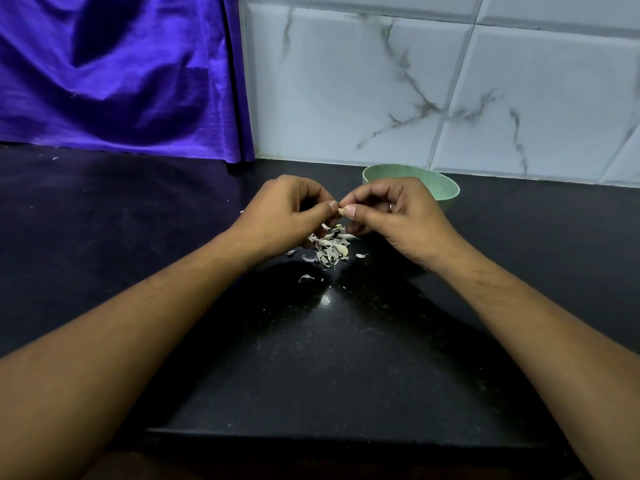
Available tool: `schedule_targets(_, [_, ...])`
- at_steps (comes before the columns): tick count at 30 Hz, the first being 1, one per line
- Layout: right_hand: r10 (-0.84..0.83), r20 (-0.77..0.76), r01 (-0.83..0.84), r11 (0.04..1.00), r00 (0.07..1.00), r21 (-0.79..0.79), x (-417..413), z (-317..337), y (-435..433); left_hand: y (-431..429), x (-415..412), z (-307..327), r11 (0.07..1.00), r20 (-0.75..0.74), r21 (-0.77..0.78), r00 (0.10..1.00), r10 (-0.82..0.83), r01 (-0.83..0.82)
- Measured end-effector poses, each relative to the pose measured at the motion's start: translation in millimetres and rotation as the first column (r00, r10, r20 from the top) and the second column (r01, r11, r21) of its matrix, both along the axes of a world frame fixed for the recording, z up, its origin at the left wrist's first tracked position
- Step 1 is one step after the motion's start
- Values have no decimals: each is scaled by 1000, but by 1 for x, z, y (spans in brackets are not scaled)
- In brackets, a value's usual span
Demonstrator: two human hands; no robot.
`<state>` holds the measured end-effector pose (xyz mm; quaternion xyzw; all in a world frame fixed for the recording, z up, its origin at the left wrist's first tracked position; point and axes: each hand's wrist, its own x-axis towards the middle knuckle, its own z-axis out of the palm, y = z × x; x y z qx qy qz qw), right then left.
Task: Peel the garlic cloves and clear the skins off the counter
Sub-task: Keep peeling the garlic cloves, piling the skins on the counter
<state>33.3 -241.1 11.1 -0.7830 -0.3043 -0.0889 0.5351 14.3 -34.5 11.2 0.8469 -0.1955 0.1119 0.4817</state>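
Note:
A small pale garlic clove [341, 212] is pinched between the fingertips of both hands above the black counter [332, 358]. My left hand [284, 216] holds it from the left with thumb and curled fingers. My right hand [398, 216] pinches it from the right; a ring shows on one finger. Directly below lies a loose pile of whitish garlic skins [329, 249], with one clove [343, 251] among them and a few stray flakes [305, 278] nearer to me.
A light green bowl [443, 188] stands behind my right hand, close to the marble-patterned tile wall [450, 91]; its inside is hidden. Purple cloth [114, 74] hangs at the back left. The counter's front edge [329, 439] runs near the bottom.

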Motion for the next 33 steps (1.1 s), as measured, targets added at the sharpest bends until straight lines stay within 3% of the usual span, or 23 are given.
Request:
schedule_targets(5, [-6,-58,9,999,998,41,-1,-2,1,0,-1,1,990,129,128,991,44,-60])
schedule_targets(11, [18,-146,5,988,989,154,-7,-1,5,-1,-1,0,996,135,58,989,61,-69])
schedule_targets(19, [44,-135,-19,983,990,184,-5,4,2,-7,-5,5,965,-118,-260,991,-58,26])
schedule_targets(28, [72,-129,-52,988,989,147,-6,6,0,-5,-4,3,923,-214,-381,967,-142,51])
schedule_targets(33, [47,-136,-29,991,990,134,-4,7,-2,-4,-5,5,926,-243,-372,956,-163,64])
